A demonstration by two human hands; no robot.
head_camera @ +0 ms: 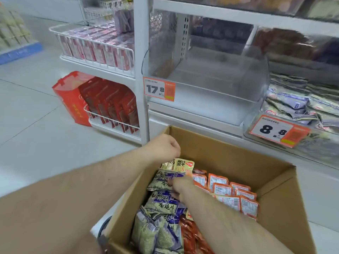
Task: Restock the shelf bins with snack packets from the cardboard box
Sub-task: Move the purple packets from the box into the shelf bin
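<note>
We are digging into the cardboard box (229,153), our right hand (180,187) reaching across its middle with fingers curling around a purple-and-beige snack packet (165,180) lying along the box's left wall, apparently picking it off the top of the pile because it is nearest and loose. Our left hand (165,146) is hovering at the box's far left corner, fingers bunched together over a yellow packet (183,164) standing against the far wall; we cannot tell whether it is actually pinching that packet or merely steadying it. Orange packets (231,191) are standing in rows toward the box's right side, likely packed upright to save room. Just beyond the box's far edge, the clear shelf bin (211,70) is sitting bare above its 17.8 price tag (159,88), probably the one awaiting stock. At the shelf's right edge, a neighbouring bin (297,107) is already holding purple packets behind an 8.8 tag (278,132)
</note>
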